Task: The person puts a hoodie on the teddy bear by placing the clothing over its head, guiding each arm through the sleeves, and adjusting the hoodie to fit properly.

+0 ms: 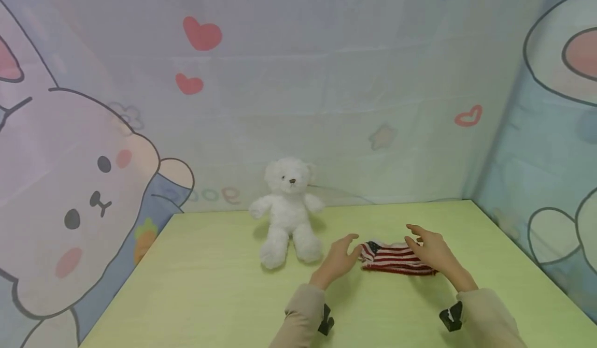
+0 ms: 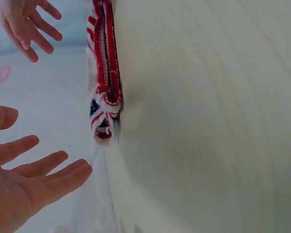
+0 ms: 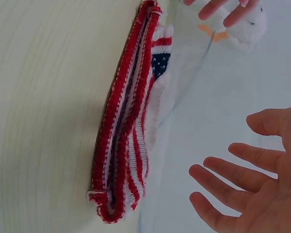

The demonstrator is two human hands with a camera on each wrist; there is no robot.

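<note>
A small knitted garment [image 1: 394, 259] with red and white stripes and a navy patch lies flat on the table. Its red-edged opening [image 3: 117, 141] faces the person. Over its left end hovers the left hand [image 1: 339, 257], fingers spread and holding nothing. Above its right part is the right hand [image 1: 431, 247], likewise spread and without anything in it. The wrist views show a gap between each hand and the knit. A white teddy bear [image 1: 289, 213] sits upright left of the hands, facing forward.
The pale yellow-green table [image 1: 196, 286] ends at the back against a printed cloth backdrop [image 1: 326, 94] with hearts and cartoon rabbits. A thin cord [image 1: 345, 191] runs behind the bear. Black wrist mounts [image 1: 451, 317] hang below the sleeves.
</note>
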